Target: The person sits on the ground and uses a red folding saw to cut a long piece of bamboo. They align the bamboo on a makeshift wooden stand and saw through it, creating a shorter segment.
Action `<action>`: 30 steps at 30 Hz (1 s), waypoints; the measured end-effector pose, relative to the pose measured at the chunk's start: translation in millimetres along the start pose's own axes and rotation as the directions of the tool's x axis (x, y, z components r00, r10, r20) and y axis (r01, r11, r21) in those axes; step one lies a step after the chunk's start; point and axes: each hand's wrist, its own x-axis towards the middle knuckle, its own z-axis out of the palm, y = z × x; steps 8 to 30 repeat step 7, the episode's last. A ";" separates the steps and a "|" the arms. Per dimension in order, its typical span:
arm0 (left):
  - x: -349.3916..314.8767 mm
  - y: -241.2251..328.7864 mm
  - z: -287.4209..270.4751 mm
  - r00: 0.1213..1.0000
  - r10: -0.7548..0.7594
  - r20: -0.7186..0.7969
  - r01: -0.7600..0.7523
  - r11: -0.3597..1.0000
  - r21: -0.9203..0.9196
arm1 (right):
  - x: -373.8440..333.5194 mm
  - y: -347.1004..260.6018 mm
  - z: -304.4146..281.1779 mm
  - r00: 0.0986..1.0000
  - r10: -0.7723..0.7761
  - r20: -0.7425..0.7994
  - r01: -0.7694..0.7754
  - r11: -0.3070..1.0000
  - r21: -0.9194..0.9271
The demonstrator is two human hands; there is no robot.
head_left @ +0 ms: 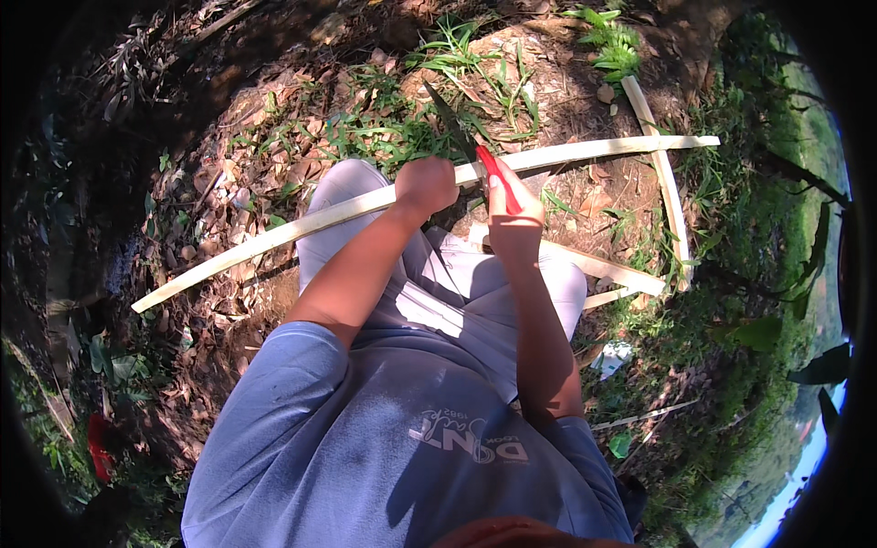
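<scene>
A long pale wooden strip (347, 212) lies across in front of me, over my bent left knee. My left hand (427, 185) is closed around it near its middle. Just right of that, my right hand (516, 205) grips a red-handled tool with a long blade (496, 178). The tool's dark, tapering blade points away and to the left, beyond the strip, and its handle end crosses the wood. Whether the blade is toothed is too small to tell.
Another pale strip (667, 183) lies lengthwise at the right, beneath the long strip's end. A shorter wooden piece (603, 265) lies by my right knee. Leaf litter (219, 228) and grass (457, 55) surround me. A red object (100, 447) sits at the far lower left.
</scene>
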 end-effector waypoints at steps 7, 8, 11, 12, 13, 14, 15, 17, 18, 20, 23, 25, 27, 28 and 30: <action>22.0 -13.8 -6.6 0.983 0.041 0.180 -0.024 0.995 -0.096 | -17.6 13.0 -26.2 0.962 0.234 0.143 -0.223 0.971 -0.090; 22.0 -13.8 -6.6 0.983 0.041 0.180 -0.024 0.995 -0.096 | -17.6 13.0 -26.2 0.962 0.234 0.143 -0.223 0.971 -0.090; 22.0 -13.8 -6.6 0.983 0.041 0.180 -0.024 0.995 -0.096 | -17.6 13.0 -26.2 0.962 0.234 0.143 -0.223 0.971 -0.090; 22.0 -13.8 -6.6 0.983 0.041 0.180 -0.024 0.995 -0.096 | -17.6 13.0 -26.2 0.962 0.234 0.143 -0.223 0.971 -0.090; 22.0 -13.8 -6.6 0.983 0.041 0.180 -0.024 0.995 -0.096 | -17.6 13.0 -26.2 0.962 0.234 0.143 -0.223 0.971 -0.090; 22.0 -13.8 -6.6 0.983 0.041 0.180 -0.024 0.995 -0.096 | -17.6 13.0 -26.2 0.962 0.234 0.143 -0.223 0.971 -0.090; 22.0 -13.8 -6.6 0.983 0.041 0.180 -0.024 0.995 -0.096 | -17.6 13.0 -26.2 0.962 0.234 0.143 -0.223 0.971 -0.090; 22.0 -13.8 -6.6 0.983 0.041 0.180 -0.024 0.995 -0.096 | -17.6 13.0 -26.2 0.962 0.234 0.143 -0.223 0.971 -0.090; 22.0 -13.8 -6.6 0.983 0.041 0.180 -0.024 0.995 -0.096 | -17.6 13.0 -26.2 0.962 0.234 0.143 -0.223 0.971 -0.090; 22.0 -13.8 -6.6 0.983 0.041 0.180 -0.024 0.995 -0.096 | -17.6 13.0 -26.2 0.962 0.234 0.143 -0.223 0.971 -0.090; 22.0 -13.8 -6.6 0.983 0.041 0.180 -0.024 0.995 -0.096 | -17.6 13.0 -26.2 0.962 0.234 0.143 -0.223 0.971 -0.090; 22.0 -13.8 -6.6 0.983 0.041 0.180 -0.024 0.995 -0.096 | -17.6 13.0 -26.2 0.962 0.234 0.143 -0.223 0.971 -0.090; 22.0 -13.8 -6.6 0.983 0.041 0.180 -0.024 0.995 -0.096 | -17.6 13.0 -26.2 0.962 0.234 0.143 -0.223 0.971 -0.090; 22.0 -13.8 -6.6 0.983 0.041 0.180 -0.024 0.995 -0.096 | -17.6 13.0 -26.2 0.962 0.234 0.143 -0.223 0.971 -0.090; 22.0 -13.8 -6.6 0.983 0.041 0.180 -0.024 0.995 -0.096 | -17.6 13.0 -26.2 0.962 0.234 0.143 -0.223 0.971 -0.090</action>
